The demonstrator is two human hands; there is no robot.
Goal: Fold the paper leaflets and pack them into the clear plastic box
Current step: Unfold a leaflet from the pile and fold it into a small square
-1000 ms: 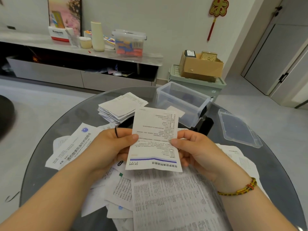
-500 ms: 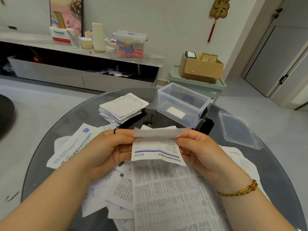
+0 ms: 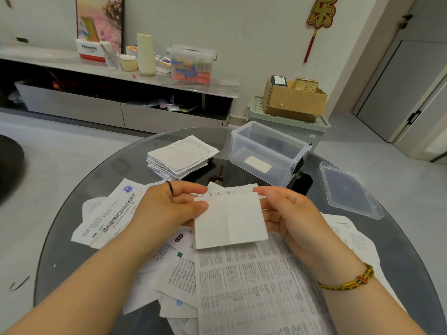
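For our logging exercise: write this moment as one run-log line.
left hand: pinches leaflet, left edge | right hand: pinches right edge | leaflet: folded, blank side up | clear plastic box: open, lid beside

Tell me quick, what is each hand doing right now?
The left hand pinches the left edge of the folded leaflet.
The right hand pinches the right edge of the same leaflet.

Soft, even indoor light, fairly bright, with no hard shadows. The glass tabletop (image 3: 72,233) shows dull reflections. Wide-angle bending curves the door frame (image 3: 408,93) and room lines far from the tabletop; focus is sharp throughout.
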